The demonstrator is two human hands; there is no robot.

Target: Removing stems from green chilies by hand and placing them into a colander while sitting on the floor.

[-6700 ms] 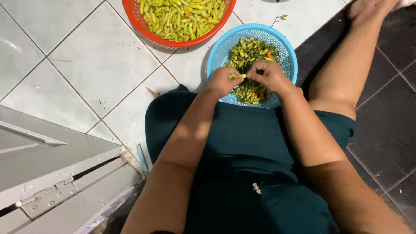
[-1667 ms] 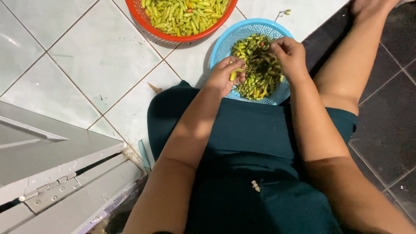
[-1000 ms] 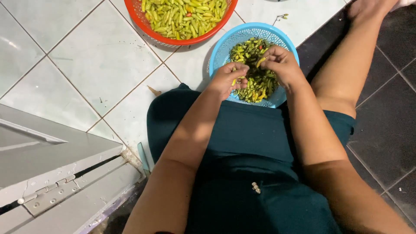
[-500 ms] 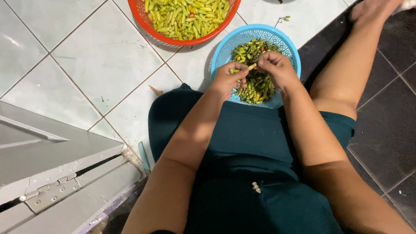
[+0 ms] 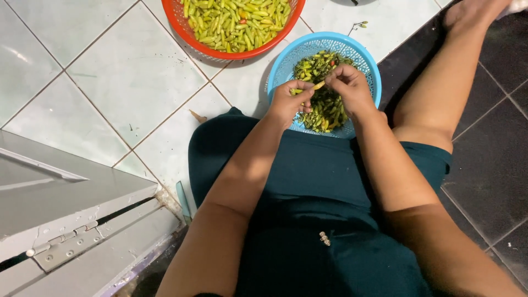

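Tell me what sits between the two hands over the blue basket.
In the head view, one pale green chili bridges the left hand and right hand, pinched at both ends above the blue basket.

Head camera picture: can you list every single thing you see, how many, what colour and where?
blue basket: one, light blue, on the floor in front of the person, holding green chilli stems and bits
orange basket: one, orange-red, top edge, full of yellow-green chillies
chilli: one, pale yellow-green, pinched between both hands over the blue basket
loose stem: one, green, on the white tiles past the blue basket
white tiles: many, left and top
dark tiles: several, right
grey door with hinge: one, lower left
left hand: one, grip on the chilli
right hand: one, grip on the chilli
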